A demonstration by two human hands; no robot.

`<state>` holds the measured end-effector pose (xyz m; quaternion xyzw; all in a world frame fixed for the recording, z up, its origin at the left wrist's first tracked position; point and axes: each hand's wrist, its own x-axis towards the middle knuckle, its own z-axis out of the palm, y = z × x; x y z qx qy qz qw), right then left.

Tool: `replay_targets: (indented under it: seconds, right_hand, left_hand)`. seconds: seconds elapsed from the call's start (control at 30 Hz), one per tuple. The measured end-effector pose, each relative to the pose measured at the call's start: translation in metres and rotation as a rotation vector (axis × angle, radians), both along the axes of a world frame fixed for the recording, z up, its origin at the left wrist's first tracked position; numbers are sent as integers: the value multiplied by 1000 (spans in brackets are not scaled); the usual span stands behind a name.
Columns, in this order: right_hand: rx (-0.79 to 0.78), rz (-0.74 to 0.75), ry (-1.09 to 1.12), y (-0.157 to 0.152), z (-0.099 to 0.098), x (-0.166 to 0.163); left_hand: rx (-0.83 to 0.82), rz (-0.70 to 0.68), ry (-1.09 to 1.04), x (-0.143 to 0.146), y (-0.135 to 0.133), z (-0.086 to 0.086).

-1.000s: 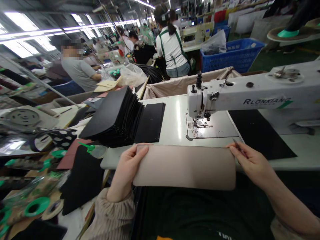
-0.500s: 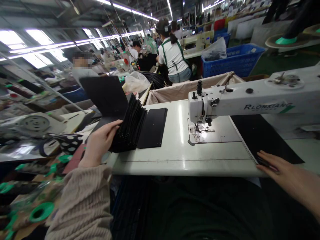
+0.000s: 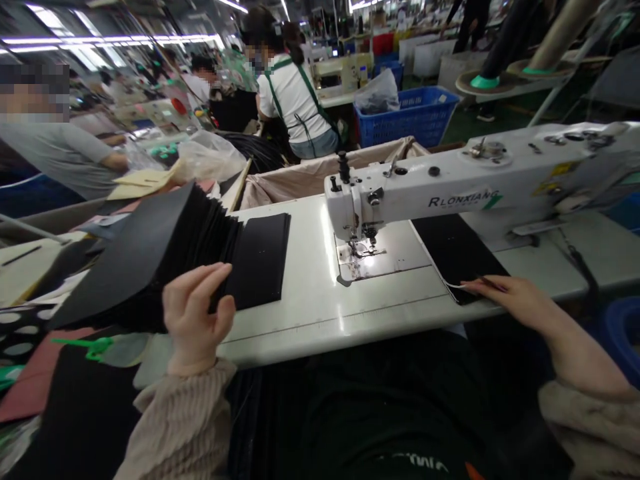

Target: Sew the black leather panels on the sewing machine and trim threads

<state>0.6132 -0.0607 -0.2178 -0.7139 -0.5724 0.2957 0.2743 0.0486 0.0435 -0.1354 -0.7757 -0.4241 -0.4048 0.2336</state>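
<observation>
Pinched between the right hand's fingertips is the near edge of the black panel, its pale rim bending up to meet them; a slim dark tool sits in the same grip. The panel lies on the white tabletop, partly under the arm of the sewing machine. Handling it well calls for a light pinch near the corner, the tool's tip kept off the panel's face, and a level pull clear of the machine. The left hand is empty, fingers loosely curled, in front of the tall black stack; whether it touches cannot be told. A low black pile lies beside that stack. Beyond the table, a cloth-lined bin hides its contents, while a blue basket holds a clear plastic bag
</observation>
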Motion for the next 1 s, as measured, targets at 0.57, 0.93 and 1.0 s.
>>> replay_targets:
  seconds: [0.57, 0.93, 1.0]
  right_hand:
    - [206, 996, 77, -34, 15, -227]
    - [368, 469, -382, 106, 6, -204]
    - [327, 449, -563, 123, 3, -214]
  left_hand:
    - [-768, -717, 326, 207, -27, -75]
    - [-707, 0, 273, 105, -49, -105]
    - [-767, -89, 258, 100, -42, -104]
